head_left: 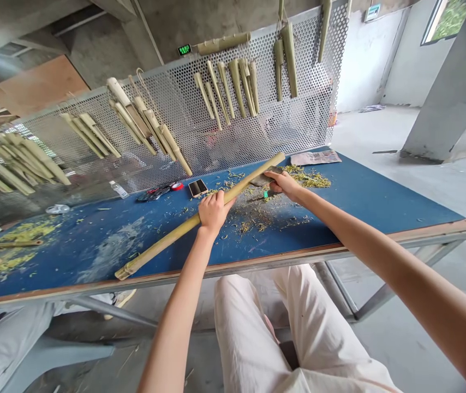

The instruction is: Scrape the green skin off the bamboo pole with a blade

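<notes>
My left hand (212, 213) is clamped around a bamboo pole (167, 245), which lies slanted across the table, its lower end overhanging the front edge. My right hand (284, 184), apart from my left, is closed over a grey-brown piece (263, 178) against the pole near its upper end. My fingers hide most of it, so I can't tell what it is. Just below lies a knife (263, 195) with a green handle, its blade hard to make out. Shavings (253, 221) are scattered around my hands on the blue table (364, 207).

Left of them are a phone (197, 188), a red tape roll (176, 186), a dark tool (153, 192) I can't identify, and a water bottle (118, 189). A paper (315, 157) lies at the far edge. Bamboo pieces (233, 87) hang on a perforated metal panel (298, 76) along the top of the frame, some cut off there. At lower left, someone's grey-trousered leg (12, 349) is cut off by the frame.
</notes>
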The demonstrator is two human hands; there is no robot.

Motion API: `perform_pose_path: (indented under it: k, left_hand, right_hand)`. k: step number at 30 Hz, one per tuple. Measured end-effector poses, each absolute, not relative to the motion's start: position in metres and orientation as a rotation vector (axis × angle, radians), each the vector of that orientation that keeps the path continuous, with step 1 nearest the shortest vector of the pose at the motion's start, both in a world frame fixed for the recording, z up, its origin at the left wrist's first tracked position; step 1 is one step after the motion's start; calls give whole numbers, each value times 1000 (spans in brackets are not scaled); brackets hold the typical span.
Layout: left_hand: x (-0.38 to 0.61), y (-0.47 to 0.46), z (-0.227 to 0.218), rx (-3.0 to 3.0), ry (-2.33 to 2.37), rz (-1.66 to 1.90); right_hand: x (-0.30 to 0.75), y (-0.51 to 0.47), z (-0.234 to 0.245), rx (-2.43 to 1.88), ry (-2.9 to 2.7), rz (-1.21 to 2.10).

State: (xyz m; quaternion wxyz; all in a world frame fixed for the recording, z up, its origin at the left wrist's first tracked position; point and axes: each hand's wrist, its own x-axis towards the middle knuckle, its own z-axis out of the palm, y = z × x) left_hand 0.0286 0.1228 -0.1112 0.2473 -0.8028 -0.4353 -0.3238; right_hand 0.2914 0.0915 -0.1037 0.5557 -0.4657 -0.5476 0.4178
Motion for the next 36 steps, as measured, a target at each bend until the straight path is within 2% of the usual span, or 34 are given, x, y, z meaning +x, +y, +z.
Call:
perform_pose_path:
  k: [5,11,23,36]
  left_hand:
    - [28,121,-110,-2186,-1169,-874]
    - [31,118,-106,-2203,-1140,-888]
    - [33,122,-107,-2193,-1174,-850]
    - [33,119,-105,-2190,-1188,-821]
  right_hand:
    - [288,94,-110,-1092,-1566,1150]
    - [296,99,-110,-1129,-1374,976]
    - [291,86,-100,-988,-1652,1324]
    - [289,85,-98,-1032,-1558,1200]
